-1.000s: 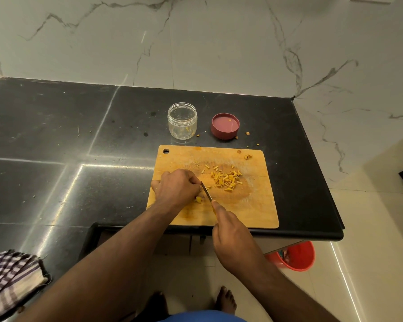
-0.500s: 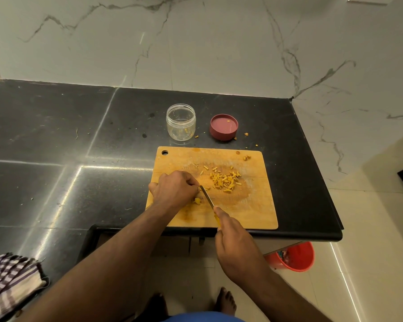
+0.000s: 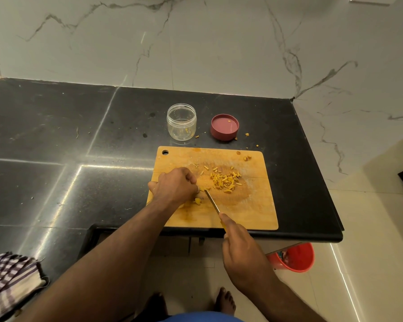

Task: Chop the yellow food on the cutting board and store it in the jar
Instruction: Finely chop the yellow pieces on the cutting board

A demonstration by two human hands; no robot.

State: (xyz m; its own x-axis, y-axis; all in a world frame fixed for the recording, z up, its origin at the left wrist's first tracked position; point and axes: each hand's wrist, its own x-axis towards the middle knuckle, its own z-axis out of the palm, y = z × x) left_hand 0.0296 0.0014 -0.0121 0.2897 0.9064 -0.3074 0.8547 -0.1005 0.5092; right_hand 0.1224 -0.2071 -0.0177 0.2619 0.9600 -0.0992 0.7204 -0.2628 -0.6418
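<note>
A heap of chopped yellow food (image 3: pixel 226 182) lies mid cutting board (image 3: pixel 254 205), with an uncut lump (image 3: pixel 197 201) just under the left hand (image 3: pixel 175 185). That hand's grip is curled down on the board, apparently pinching a yellow piece at its fingertips, though the knuckles hide it. The right hand (image 3: pixel 242 254) is clamped on the knife (image 3: pixel 211 201), whose tip is beside the left fingers. Behind the board stand the open jar (image 3: pixel 181 122) and red lid (image 3: pixel 224 127) on the dark surface (image 3: pixel 56 135).

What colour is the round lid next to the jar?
The round plastic lid is dusky pink-red, lying upturned; the head view shows it.
</note>
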